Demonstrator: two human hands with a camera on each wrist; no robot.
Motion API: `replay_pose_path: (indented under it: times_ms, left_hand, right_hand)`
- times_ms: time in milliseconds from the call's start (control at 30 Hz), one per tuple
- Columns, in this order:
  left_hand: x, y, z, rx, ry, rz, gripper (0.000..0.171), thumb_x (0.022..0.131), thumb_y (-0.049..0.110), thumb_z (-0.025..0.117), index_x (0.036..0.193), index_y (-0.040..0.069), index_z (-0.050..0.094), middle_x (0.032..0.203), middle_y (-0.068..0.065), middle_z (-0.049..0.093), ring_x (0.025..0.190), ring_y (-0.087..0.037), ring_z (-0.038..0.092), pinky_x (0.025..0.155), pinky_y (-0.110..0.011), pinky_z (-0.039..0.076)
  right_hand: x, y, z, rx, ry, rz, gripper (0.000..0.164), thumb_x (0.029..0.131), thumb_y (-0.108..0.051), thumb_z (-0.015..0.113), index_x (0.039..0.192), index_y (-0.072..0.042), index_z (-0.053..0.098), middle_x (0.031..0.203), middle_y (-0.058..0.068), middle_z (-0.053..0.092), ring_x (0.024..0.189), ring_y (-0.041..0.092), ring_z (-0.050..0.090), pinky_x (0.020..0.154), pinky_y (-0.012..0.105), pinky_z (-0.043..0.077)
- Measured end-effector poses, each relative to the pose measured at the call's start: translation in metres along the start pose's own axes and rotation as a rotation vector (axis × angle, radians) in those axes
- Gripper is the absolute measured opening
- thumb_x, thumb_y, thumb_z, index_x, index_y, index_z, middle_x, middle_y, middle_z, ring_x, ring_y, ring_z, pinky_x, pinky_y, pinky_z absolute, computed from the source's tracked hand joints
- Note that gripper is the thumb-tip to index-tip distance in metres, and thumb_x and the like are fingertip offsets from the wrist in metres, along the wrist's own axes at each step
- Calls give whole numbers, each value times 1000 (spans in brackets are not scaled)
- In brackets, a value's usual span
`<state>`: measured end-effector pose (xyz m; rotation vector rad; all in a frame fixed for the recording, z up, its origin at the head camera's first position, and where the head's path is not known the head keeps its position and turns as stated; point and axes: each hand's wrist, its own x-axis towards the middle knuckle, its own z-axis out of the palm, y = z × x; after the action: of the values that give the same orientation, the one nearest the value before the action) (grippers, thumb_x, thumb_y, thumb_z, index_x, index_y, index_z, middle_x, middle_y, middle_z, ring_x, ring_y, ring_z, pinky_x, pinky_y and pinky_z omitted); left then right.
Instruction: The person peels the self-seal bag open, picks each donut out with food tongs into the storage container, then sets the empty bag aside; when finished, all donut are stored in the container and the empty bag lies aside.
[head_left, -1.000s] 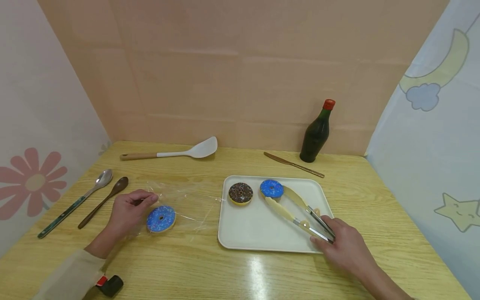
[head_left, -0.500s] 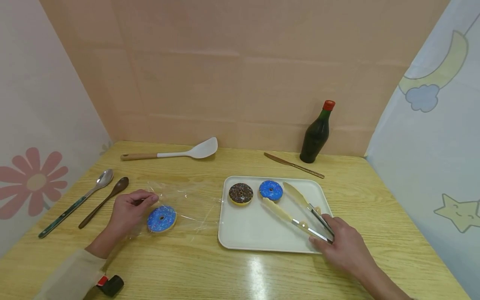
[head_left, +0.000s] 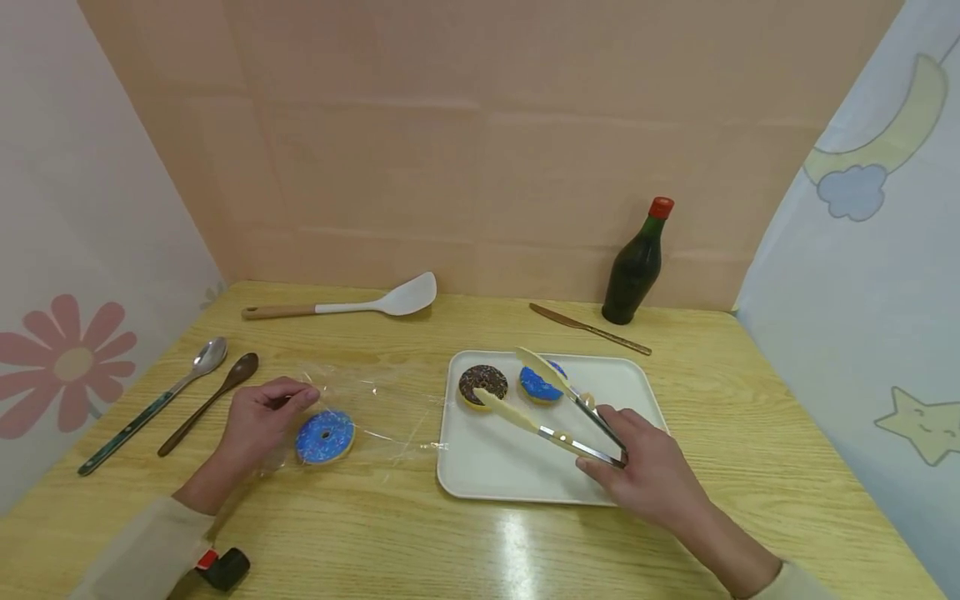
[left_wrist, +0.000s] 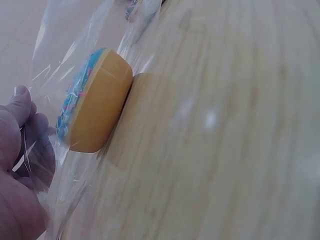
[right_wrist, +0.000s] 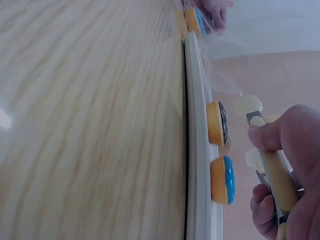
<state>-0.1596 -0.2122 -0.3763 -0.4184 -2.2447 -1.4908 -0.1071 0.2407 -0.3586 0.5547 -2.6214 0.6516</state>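
On the left, my left hand (head_left: 266, 421) pinches the edge of a clear plastic bag (head_left: 393, 412) between thumb and fingers. Inside the bag lies a blue-iced toy donut (head_left: 339, 432); the left wrist view shows its tan base (left_wrist: 100, 110) through the film. My right hand (head_left: 654, 468) grips a pair of metal tongs (head_left: 513, 412) with cream tips spread apart. In the right wrist view the tips hang above the donuts. On the white tray (head_left: 495, 475) sit a chocolate donut (head_left: 472, 379) and a second blue donut (head_left: 538, 387), the latter partly hidden by a tong arm.
A white spatula (head_left: 408, 296) with a wooden handle lies at the back. A brown knife (head_left: 588, 327) and a dark bottle (head_left: 632, 275) with a red cap are behind the tray. At the far left lie a metal spoon (head_left: 207, 357) and a wooden spoon (head_left: 240, 371).
My right hand has moved left with the tongs, away from the tray's right side, so the tips now overlap both donuts in the head view. The left hand has stayed in place.
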Motion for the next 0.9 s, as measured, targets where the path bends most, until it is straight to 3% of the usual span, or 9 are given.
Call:
replay_pose_path:
  times_ms: [233,300,433,567,733,900]
  left_hand:
    - [1,-8,-1,-20,-15,-7,5,84,-11,64,84,-12,70,79,-11,68,69,-7,59,59,-16,48]
    - [2,-8,-1,-27,-19,-2,5,85,-12,64,84,-12,69,78,-10,68,69,-7,58,59,-16,48]
    - [2,-22,-2,-11,-25,-10,6,85,-10,65,85,-10,70,80,-7,68,70,-7,58,60,-16,48]
    - [2,-32,-3,-6,-24,-21,7,85,-9,65,87,-7,72,81,-6,68,71,-8,59,60,-17,48]
    - [3,-21,-1,-27,-18,-15,6,84,-12,65,85,-11,70,80,-9,68,71,-7,59,60,-17,48]
    - [2,-1,0,-34,-14,-12,5,84,-12,64,84,-14,69,79,-12,68,71,-6,60,61,-16,49]
  right_hand:
    - [16,-20,16,70,-41,-66,58,70,-23,84,119,-3,62,92,-1,60,56,-1,38,50,21,36]
    - [19,-26,20,71,-65,-90,58,71,-24,83,120,-3,62,95,0,62,59,2,43,53,22,40]
    - [25,-35,27,50,-105,-173,54,73,-25,82,119,-2,63,100,2,65,70,11,57,60,28,48]
    - [29,-43,33,17,-147,-229,50,76,-26,78,117,-3,63,98,2,64,77,15,61,65,34,51]
    - [29,-45,34,-6,-161,-219,51,76,-28,78,118,-3,63,97,1,63,76,14,60,64,34,50]
    - [24,-41,29,7,-100,-191,54,71,-26,81,117,-2,64,98,0,65,74,13,59,63,30,50]
